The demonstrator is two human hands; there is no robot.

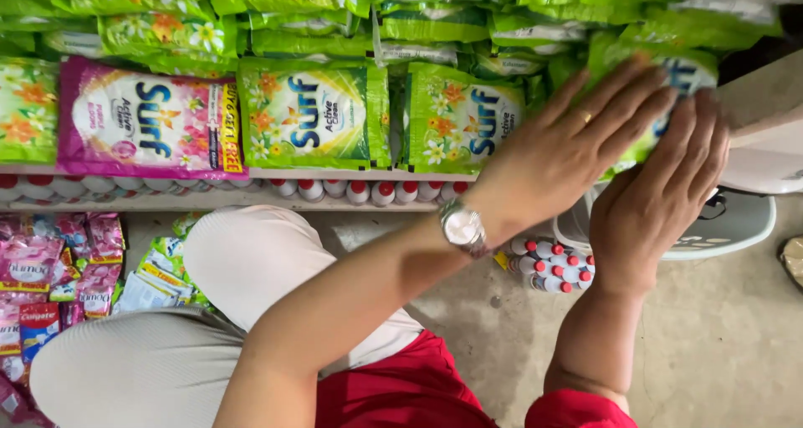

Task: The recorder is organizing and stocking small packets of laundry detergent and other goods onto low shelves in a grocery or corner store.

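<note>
Both hands (619, 169) flat over green sachet (682, 77)

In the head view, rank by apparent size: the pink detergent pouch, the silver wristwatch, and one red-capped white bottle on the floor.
1. Pink detergent pouch on the shelf, clearly largest.
2. Silver wristwatch on the left wrist, though it sits nearer the camera, which enlarges it.
3. Red-capped white bottle on the floor, about the watch's size; that order is unsure.

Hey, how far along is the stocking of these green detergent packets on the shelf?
Mostly done: green packets and one pink packet already line the shelf. In hand: the left hand and right hand press a green packet into the row's end. Left: small sachets lying on the floor.
</note>
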